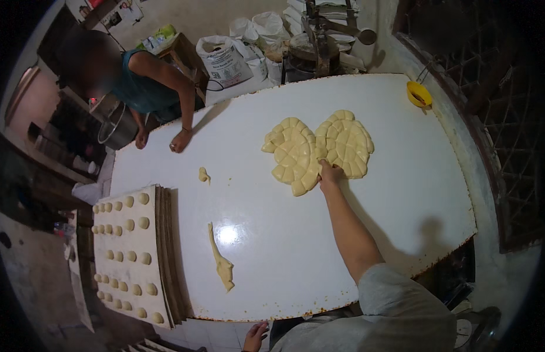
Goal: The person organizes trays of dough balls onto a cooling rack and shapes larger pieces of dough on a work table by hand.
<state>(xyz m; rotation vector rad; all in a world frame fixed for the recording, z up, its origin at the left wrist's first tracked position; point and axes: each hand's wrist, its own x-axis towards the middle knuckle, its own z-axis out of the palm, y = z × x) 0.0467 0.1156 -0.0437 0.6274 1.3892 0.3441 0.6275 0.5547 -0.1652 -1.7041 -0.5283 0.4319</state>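
My right hand point(330, 175) reaches onto the white table point(401, 223), fingers closed on dough at the lower edge where two flat rounds meet. The left round point(293, 152) and right round point(345, 141) are pale yellow and cut into many small pieces. My left hand point(256, 335) hangs below the table's near edge, fingers loosely bent and apart, holding nothing visible. A long scrap of dough point(222, 264) and a small lump point(203, 174) lie on the table's left part.
A stack of boards point(158, 252) bearing rows of dough balls stands at left. A co-worker point(149, 82) leans on the far left edge beside a metal pot point(114, 132). Sacks point(222, 61) and a metal machine point(307, 53) are behind; a yellow bowl point(419, 94) sits at the back right.
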